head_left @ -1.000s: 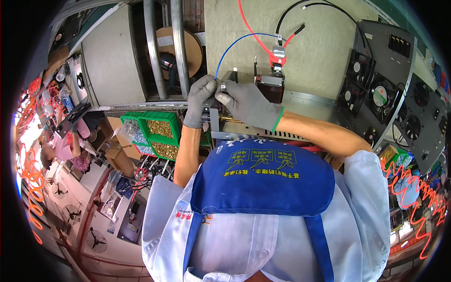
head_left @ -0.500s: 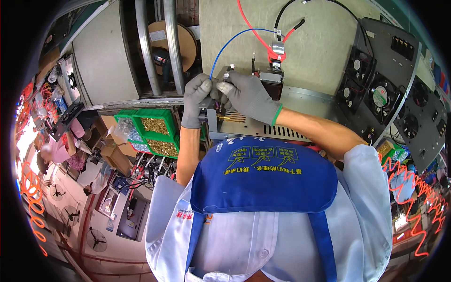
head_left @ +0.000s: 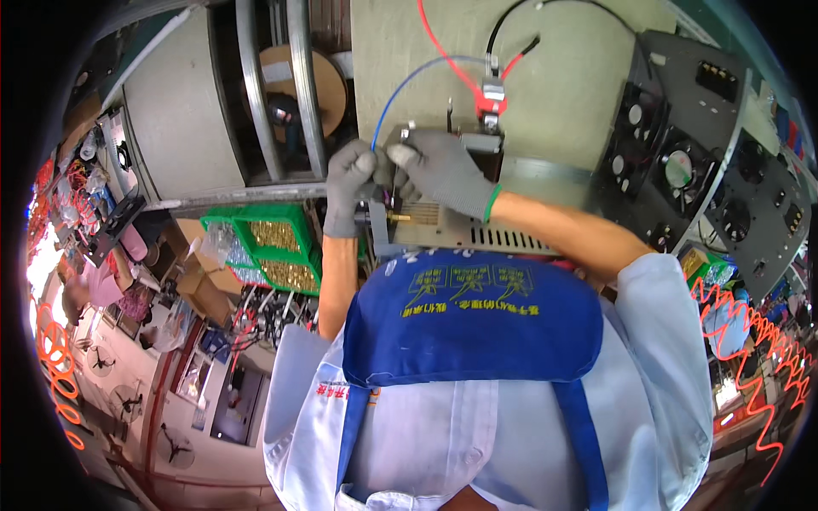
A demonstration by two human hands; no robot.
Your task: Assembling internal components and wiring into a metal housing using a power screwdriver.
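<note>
At the slotted metal panel, my left hand pinches the blue wire; my right hand curls close beside, can't tell its hold. Wire arcs outward toward the red cable; careless tugging could loosen its far end.

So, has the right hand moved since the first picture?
Yes. The right hand has shifted slightly upward in the view, judged against the silver-topped block on its right.
</note>
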